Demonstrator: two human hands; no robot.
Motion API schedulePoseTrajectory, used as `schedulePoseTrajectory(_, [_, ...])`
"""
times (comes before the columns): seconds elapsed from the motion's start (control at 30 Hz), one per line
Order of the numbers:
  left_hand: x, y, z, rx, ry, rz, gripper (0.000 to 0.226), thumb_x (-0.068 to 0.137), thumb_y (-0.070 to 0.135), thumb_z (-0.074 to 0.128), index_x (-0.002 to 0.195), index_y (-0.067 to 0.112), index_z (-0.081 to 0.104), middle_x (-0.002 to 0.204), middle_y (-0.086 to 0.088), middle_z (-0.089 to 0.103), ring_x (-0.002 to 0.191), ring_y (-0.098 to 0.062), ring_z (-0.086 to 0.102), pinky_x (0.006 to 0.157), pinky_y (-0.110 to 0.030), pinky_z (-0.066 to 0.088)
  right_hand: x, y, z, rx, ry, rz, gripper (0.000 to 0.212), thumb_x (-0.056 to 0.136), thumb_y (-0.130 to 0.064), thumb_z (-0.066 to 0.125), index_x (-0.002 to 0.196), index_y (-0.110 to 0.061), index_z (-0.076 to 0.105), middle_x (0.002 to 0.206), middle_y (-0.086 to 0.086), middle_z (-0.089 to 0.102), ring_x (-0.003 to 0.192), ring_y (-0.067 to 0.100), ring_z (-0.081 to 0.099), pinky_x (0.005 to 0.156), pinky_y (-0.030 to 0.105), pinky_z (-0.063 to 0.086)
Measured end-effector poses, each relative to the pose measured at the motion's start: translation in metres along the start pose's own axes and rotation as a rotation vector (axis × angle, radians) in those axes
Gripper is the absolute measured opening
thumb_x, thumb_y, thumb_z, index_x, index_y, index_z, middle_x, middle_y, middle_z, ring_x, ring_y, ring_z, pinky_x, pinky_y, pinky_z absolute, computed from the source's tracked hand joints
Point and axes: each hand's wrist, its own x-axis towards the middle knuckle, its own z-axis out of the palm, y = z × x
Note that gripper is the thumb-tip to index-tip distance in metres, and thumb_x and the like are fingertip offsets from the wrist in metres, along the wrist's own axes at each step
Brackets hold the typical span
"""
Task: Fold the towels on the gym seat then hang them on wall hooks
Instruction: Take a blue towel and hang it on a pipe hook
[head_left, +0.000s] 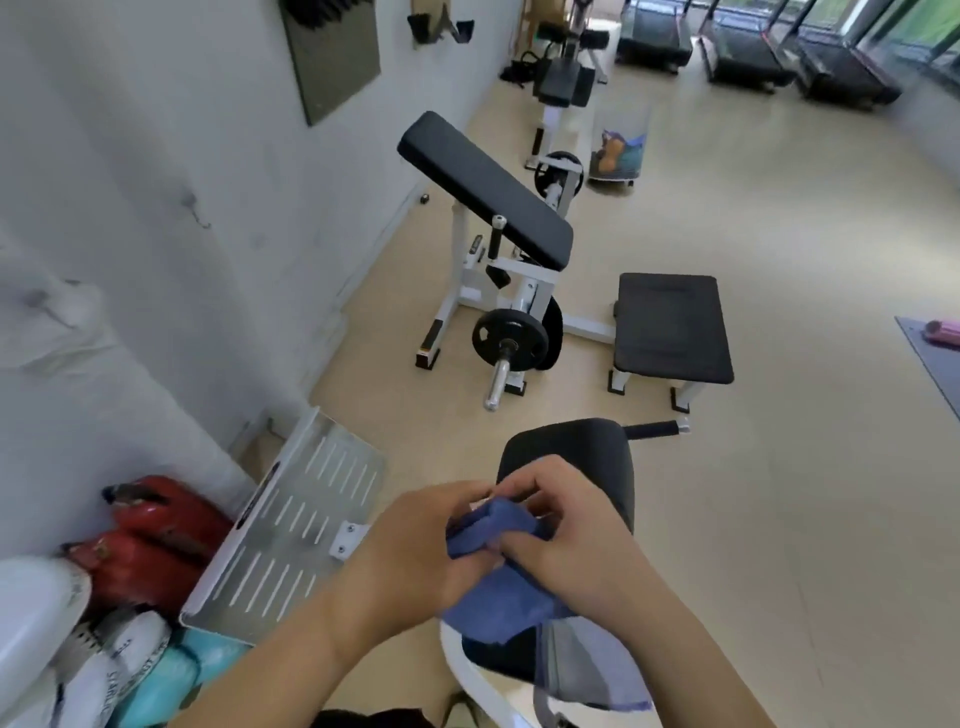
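Note:
A blue towel (498, 587) is bunched between both hands above the black gym seat (576, 452) at the bottom centre. My left hand (421, 540) grips its left side with curled fingers. My right hand (561, 519) pinches the folded upper edge from the right. A grey towel (582, 670) hangs over the seat's near edge below the blue one. On the white wall at left, a white towel (57, 327) hangs from a dark hook (41, 301), and a bare hook (195, 208) sits farther along.
A white metal footplate (291, 530) leans by the wall, with red kettlebells (156, 540) and white and teal bags to its left. Ahead stand a curl bench (488, 192) with weight plates and a black padded stool (670, 327). Beige floor opens to the right.

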Motion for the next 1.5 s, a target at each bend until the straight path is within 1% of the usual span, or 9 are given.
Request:
schedulePoseTrajectory(0.1, [-0.012,-0.009,-0.053,-0.101,0.163,-0.131,0.023,0.087,0.021,0.074,0.087,0.043,0.067,0.076,0.024,0.069,0.069,0.004,0.063,0.062,-0.013,0.046,0.045,-0.043,0.013,-0.047,-0.041,-0.042,0.039,0.072,-0.033,0.089,0.103,-0.036,0.066,0.103,-0.015,0.065,0.089,0.004,0.065,0.078,0.025,0.058])
schedulePoseTrajectory(0.23, [-0.036,-0.033,-0.138,-0.313,0.361,-0.254,0.011,0.089,0.016,0.076,0.094,0.025,0.073,0.089,-0.002,0.076,0.081,-0.011,0.071,0.073,-0.032,0.057,0.103,-0.103,0.042,-0.244,-0.293,-0.162,0.029,0.081,-0.052,0.078,0.105,-0.038,0.069,0.092,-0.019,0.07,0.087,-0.004,0.064,0.075,0.016,0.05])
schedulePoseTrajectory(0.47, [-0.084,-0.064,-0.297,-0.707,0.772,-0.288,0.011,0.092,0.013,0.073,0.1,0.019,0.077,0.098,-0.009,0.08,0.091,-0.022,0.076,0.081,-0.039,0.059,0.199,-0.231,0.12,0.112,-0.422,-0.163,0.026,0.085,-0.026,0.084,0.107,-0.025,0.07,0.1,-0.005,0.078,0.097,0.012,0.074,0.082,0.026,0.058])
schedulePoseTrajectory(0.57, [-0.098,-0.07,-0.362,-0.659,0.858,-0.247,0.009,0.092,0.019,0.075,0.101,0.022,0.077,0.101,-0.006,0.08,0.099,-0.023,0.076,0.089,-0.043,0.06,0.233,-0.287,0.157,0.211,-0.4,-0.213,0.017,0.091,-0.02,0.077,0.105,-0.015,0.067,0.094,0.002,0.077,0.088,0.016,0.074,0.071,0.022,0.057])
schedulePoseTrajectory(0.7, [-0.11,-0.068,-0.442,-0.627,0.855,-0.254,0.016,0.097,0.029,0.067,0.106,0.019,0.075,0.098,-0.01,0.08,0.089,-0.024,0.076,0.079,-0.043,0.057,0.274,-0.359,0.181,0.319,-0.44,-0.272,0.024,0.095,-0.026,0.072,0.115,-0.014,0.065,0.104,0.01,0.079,0.101,0.029,0.075,0.09,0.047,0.059])
schedulePoseTrajectory(0.83, [-0.108,-0.06,-0.507,-0.557,0.865,-0.228,0.014,0.098,0.021,0.066,0.107,0.013,0.073,0.093,-0.014,0.08,0.082,-0.026,0.075,0.07,-0.039,0.06,0.318,-0.421,0.181,0.413,-0.491,-0.318,0.027,0.098,-0.029,0.066,0.119,-0.013,0.064,0.105,0.012,0.08,0.1,0.029,0.076,0.084,0.04,0.058])
schedulePoseTrajectory(1.0, [-0.087,-0.039,-0.569,-0.47,0.921,-0.201,0.016,0.101,0.021,0.061,0.112,0.015,0.072,0.097,-0.011,0.08,0.089,-0.027,0.076,0.074,-0.037,0.062,0.38,-0.49,0.165,0.374,-0.549,-0.449,0.024,0.098,-0.029,0.067,0.12,-0.019,0.064,0.107,0.011,0.08,0.102,0.03,0.076,0.096,0.051,0.059])
schedulePoseTrajectory(1.23, [-0.051,0.007,-0.64,-0.252,1.115,-0.138,0.014,0.101,0.015,0.062,0.11,0.015,0.071,0.095,-0.006,0.08,0.086,-0.025,0.077,0.076,-0.041,0.065,0.454,-0.579,0.135,0.364,-0.619,-0.718,0.031,0.101,-0.024,0.064,0.128,-0.04,0.06,0.108,0.006,0.079,0.103,0.026,0.075,0.088,0.046,0.063])
schedulePoseTrajectory(1.5, [-0.031,0.001,-0.689,0.248,1.23,-0.108,0.029,0.099,0.009,0.06,0.109,0.035,0.065,0.092,-0.002,0.076,0.082,-0.024,0.073,0.075,-0.035,0.062,0.516,-0.627,0.158,0.295,-0.658,-0.853,0.021,0.102,-0.003,0.056,0.111,-0.022,0.059,0.094,0.011,0.077,0.076,0.02,0.068,0.067,0.035,0.056])
